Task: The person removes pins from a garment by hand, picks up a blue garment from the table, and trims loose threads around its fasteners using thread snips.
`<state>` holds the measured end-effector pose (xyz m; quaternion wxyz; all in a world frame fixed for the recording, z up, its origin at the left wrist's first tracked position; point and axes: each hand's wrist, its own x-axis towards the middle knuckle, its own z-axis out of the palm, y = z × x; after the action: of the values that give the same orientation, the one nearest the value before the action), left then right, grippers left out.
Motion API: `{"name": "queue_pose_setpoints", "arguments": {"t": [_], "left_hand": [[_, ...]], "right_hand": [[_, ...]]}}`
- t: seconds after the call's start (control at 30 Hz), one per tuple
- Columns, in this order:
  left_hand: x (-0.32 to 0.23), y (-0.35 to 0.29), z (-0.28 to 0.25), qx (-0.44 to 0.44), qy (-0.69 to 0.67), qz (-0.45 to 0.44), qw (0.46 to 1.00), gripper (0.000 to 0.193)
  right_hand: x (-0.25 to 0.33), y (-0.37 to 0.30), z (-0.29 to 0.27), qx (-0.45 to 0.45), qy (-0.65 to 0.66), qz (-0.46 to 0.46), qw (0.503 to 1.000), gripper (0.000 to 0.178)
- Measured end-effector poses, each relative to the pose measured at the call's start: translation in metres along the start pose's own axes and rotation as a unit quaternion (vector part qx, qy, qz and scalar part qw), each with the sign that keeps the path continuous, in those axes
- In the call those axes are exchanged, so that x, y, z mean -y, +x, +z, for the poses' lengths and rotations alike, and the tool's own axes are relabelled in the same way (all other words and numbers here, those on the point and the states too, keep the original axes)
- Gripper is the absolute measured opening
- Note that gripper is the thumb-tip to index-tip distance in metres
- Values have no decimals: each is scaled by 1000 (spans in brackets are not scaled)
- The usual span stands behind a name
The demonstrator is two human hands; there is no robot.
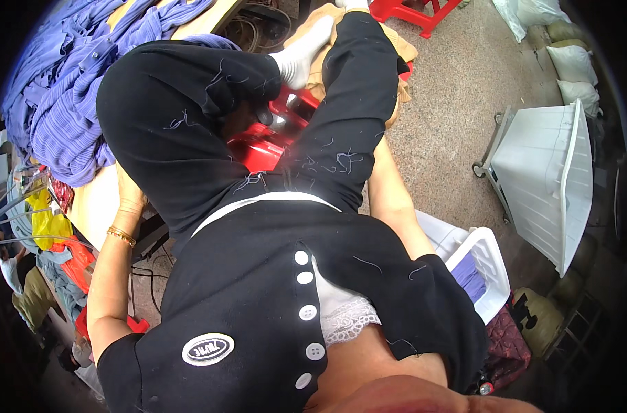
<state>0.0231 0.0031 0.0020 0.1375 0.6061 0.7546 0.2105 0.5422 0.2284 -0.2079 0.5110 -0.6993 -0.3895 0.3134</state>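
My left hand (130, 189) is partly hidden behind my left thigh, at the edge of a pale wooden table (97, 210); a gold bracelet circles that wrist. Its fingers do not show. Just beyond it, a heap of purple ribbed garments (66, 120) covers the table. On the right, my forearm reaches down beside my right thigh, and the hand is hidden behind the leg. What either hand touches cannot be seen. Between my legs shows something red and shiny (258, 155), and tan cloth (404, 49) lies by my feet. Loose purple threads cling to my black trousers.
A white plastic basket (491, 268) with purple fabric stands by my right elbow. Farther right is a pale wheeled bin (537, 165), with white sacks (574, 65) behind. Red stool legs (427, 17) stand ahead. Yellow (44, 217) and orange-red (74, 258) bags lie at left.
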Motion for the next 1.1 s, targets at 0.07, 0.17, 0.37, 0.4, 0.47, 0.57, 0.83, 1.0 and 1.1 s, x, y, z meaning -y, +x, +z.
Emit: {"name": "queue_pose_setpoints", "arguments": {"t": [0.07, 0.17, 0.37, 0.4, 0.47, 0.57, 0.83, 1.0, 1.1], "left_hand": [[-3, 4, 4, 8, 10, 8, 1000, 45], [-5, 0, 2, 10, 26, 5, 1000, 46], [-9, 3, -3, 21, 51, 3, 998, 48], [-9, 3, -2, 23, 54, 2, 998, 49], [-11, 5, -3, 28, 60, 2, 998, 50], [-13, 6, -2, 36, 68, 1, 997, 51], [-16, 8, -3, 51, 85, 0, 995, 54], [-17, 8, -4, 57, 95, 6, 994, 56], [-16, 7, -3, 57, 100, 10, 993, 57]], "right_hand": [[8, 16, 3, 13, -13, -10, 1000, 46], [29, 39, 26, 46, -28, -29, 998, 46], [73, 82, 68, 102, -62, -74, 990, 45], [80, 88, 75, 109, -68, -80, 989, 45], [92, 101, 86, 121, -77, -93, 985, 44], [109, 118, 104, 137, -95, -110, 980, 44], [133, 154, 140, 161, -126, -136, 969, 43], [139, 167, 147, 166, -136, -141, 966, 42], [142, 168, 149, 168, -136, -143, 966, 42]]}}
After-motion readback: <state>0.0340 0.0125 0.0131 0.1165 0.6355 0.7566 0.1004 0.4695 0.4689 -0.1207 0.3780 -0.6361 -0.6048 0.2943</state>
